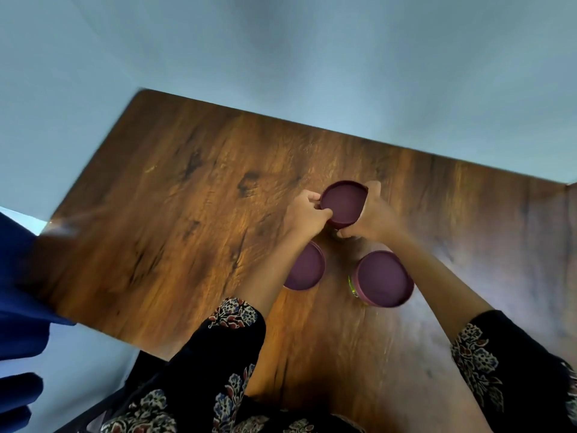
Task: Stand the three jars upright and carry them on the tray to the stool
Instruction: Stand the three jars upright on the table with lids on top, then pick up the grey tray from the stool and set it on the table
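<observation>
Three jars with dark purple lids, all upright, lids facing up at the camera. Far jar (343, 204) sits gripped between left hand (307, 214) and right hand (371, 214); near-left jar (304, 266) and near-right jar (384, 279) stand free. Worktop (175, 198) is bare to the left, its edges well away

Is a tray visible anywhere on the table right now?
No: the wooden table shows only three maroon-lidded jars, the far jar gripped by the left hand and right hand.
</observation>
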